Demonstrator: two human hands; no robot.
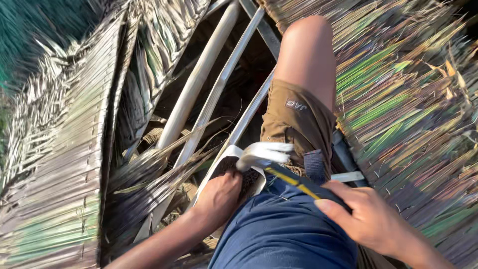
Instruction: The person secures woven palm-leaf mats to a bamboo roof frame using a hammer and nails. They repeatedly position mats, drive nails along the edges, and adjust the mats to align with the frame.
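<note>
My right hand [371, 219] is closed around the dark and yellow handle of a hammer [289, 177]. Its pale metal head [264, 152] sits just above my left hand. My left hand [219, 197] grips the wide lower end of a pale palm stalk [234, 149] that runs up and away to the right. The hammer head is right beside that end; whether they touch I cannot tell. My bent knee [306, 55] in brown shorts [298, 119] rises between the two hands, and my blue shirt [284, 234] fills the bottom.
Woven dry palm-leaf thatch [59, 164] covers the left. Loose green and brown leaf strips [408, 99] cover the right. Two more pale poles [199, 79] slant over a dark gap [249, 65] in the middle. A strap [313, 167] hangs on my shorts.
</note>
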